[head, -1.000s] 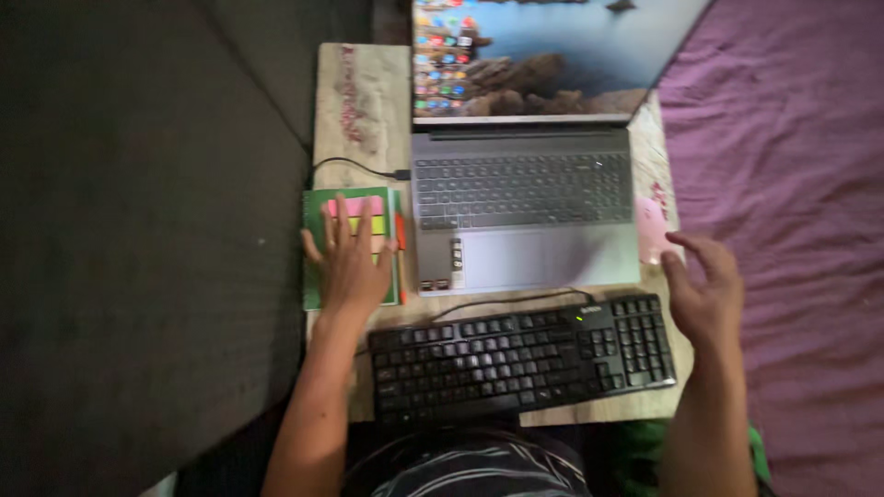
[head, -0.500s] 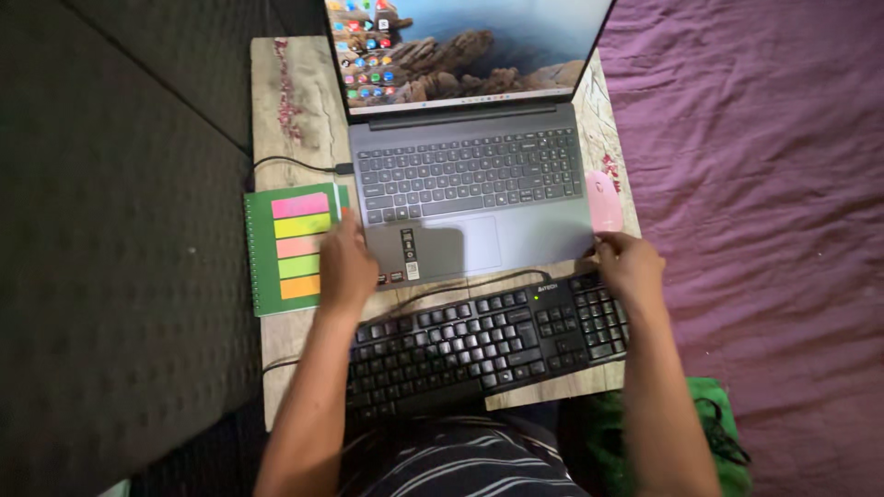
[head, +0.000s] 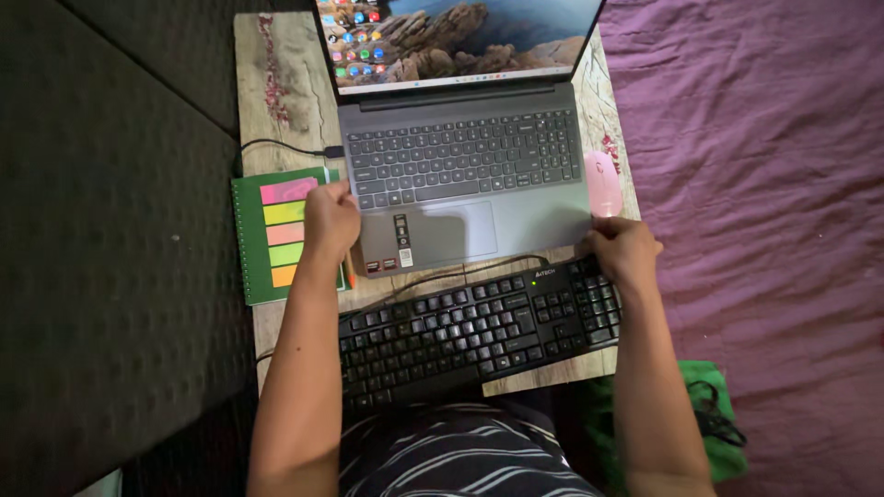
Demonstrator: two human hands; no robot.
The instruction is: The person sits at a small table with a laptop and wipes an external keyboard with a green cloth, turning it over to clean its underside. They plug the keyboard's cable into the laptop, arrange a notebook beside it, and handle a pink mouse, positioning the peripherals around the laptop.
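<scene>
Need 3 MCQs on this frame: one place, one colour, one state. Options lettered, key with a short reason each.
1. Where does the pink mouse lie?
A. right of the laptop
B. on the green notebook
C. on the black keyboard

2. What colour is the bed cover?
A. purple
B. white
C. yellow

3. What state is the laptop in?
A. lid shut
B. open, screen lit
C. open, screen dark

Key: 1 A, the mouse sits by the laptop's right edge. 2 A, the cloth is purple. 3 B, the screen shows a lit desktop; the left hand and right hand grip the front corners.
</scene>
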